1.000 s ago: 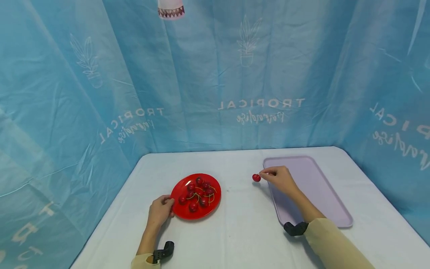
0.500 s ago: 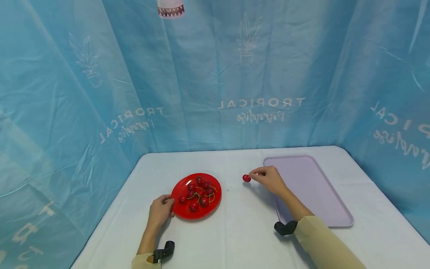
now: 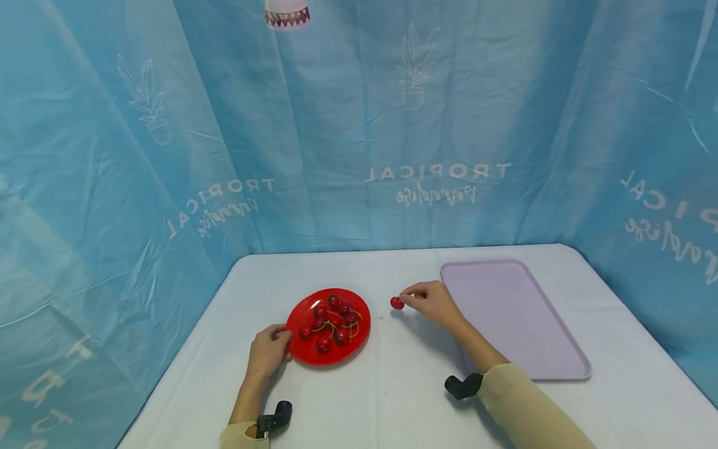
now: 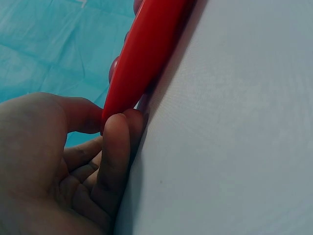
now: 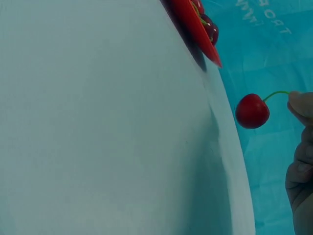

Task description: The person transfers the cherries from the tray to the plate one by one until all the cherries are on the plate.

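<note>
A round red plate (image 3: 359,340) lies left of the table's middle, with several dark red cherries (image 3: 323,345) and their green stems heaped on it. My left hand (image 3: 267,352) pinches the plate's near-left rim, thumb on top and fingers beneath, as the left wrist view shows close up. To the right of the plate, my right hand (image 3: 434,304) holds a single cherry (image 5: 252,111) by its thin green stem between thumb and fingertip. That cherry hangs above the white table, a short way from the plate's right rim.
A shallow lilac tray (image 3: 513,318) lies at the right of the white table (image 3: 401,399), partly overlapped by my right arm. Blue printed curtains (image 3: 359,125) hang behind the table and at both sides.
My right hand has moved left from beside the tray toward the plate, carrying the cherry by its stem. The left hand and the plate have stayed put.
</note>
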`<state>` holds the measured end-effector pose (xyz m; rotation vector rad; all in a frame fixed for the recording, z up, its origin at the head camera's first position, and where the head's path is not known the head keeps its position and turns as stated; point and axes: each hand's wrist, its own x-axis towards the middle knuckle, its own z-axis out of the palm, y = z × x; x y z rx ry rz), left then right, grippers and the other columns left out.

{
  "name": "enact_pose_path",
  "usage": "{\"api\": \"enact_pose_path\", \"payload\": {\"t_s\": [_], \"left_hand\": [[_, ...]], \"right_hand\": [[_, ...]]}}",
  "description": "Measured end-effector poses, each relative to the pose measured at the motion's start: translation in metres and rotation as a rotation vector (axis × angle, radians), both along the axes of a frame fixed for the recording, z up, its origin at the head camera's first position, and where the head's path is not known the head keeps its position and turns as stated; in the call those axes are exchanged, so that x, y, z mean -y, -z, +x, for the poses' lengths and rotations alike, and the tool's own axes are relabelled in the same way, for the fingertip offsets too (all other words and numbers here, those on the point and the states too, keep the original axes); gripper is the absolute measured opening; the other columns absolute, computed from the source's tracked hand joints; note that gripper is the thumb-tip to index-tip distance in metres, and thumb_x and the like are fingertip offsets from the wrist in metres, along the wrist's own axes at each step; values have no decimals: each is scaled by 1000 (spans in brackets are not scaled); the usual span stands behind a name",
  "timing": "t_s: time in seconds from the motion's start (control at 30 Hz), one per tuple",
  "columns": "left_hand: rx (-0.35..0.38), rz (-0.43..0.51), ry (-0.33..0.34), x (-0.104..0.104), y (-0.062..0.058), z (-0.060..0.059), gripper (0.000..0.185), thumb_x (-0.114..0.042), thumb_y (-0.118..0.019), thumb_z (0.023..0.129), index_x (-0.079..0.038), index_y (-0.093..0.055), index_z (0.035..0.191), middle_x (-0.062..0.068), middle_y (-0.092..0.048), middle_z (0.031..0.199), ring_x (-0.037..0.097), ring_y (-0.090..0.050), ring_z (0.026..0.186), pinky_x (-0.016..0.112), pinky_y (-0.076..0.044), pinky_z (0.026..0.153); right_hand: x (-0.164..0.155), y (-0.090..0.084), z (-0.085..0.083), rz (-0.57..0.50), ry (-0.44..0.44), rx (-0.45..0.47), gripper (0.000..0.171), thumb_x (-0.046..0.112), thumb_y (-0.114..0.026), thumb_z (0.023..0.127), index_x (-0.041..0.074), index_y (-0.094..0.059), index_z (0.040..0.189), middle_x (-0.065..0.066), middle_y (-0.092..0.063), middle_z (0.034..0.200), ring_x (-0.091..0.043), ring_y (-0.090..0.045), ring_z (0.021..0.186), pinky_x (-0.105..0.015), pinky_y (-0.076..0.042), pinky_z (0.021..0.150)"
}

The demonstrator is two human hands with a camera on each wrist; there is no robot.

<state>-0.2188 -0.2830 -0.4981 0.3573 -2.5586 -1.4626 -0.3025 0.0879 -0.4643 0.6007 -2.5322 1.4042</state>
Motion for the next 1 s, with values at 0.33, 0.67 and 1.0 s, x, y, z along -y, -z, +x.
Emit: {"api": "enact_pose_path", "payload": {"t_s": [0.33, 0.67, 1.0], "left_hand": [[7, -1, -1, -2, -3, 0, 36, -18, -53, 94, 4, -58, 122, 11, -63, 88, 16, -58, 53, 24, -46, 51], [18, -3, 1, -2, -2, -1, 36, -19, -53, 95, 3, -58, 123, 11, -63, 89, 16, -58, 53, 24, -47, 52], [26, 5, 5, 0, -6, 2, 36, -19, -54, 95, 3, -59, 122, 10, -63, 87, 17, -58, 53, 25, -47, 54]], "right_hand": [[10, -2, 7, -25, -7, 27, 9, 21, -74, 84, 15, -77, 89, 2, -47, 58, -16, -44, 59, -27, -34, 48], [25, 1, 10, -62, -26, 58, 7, 22, -73, 85, 18, -77, 89, 1, -43, 55, -16, -42, 56, -26, -32, 46], [48, 1, 15, -95, -63, 49, 7, 21, -73, 86, 17, -77, 89, 2, -46, 56, -14, -42, 56, -25, -33, 46]]}}
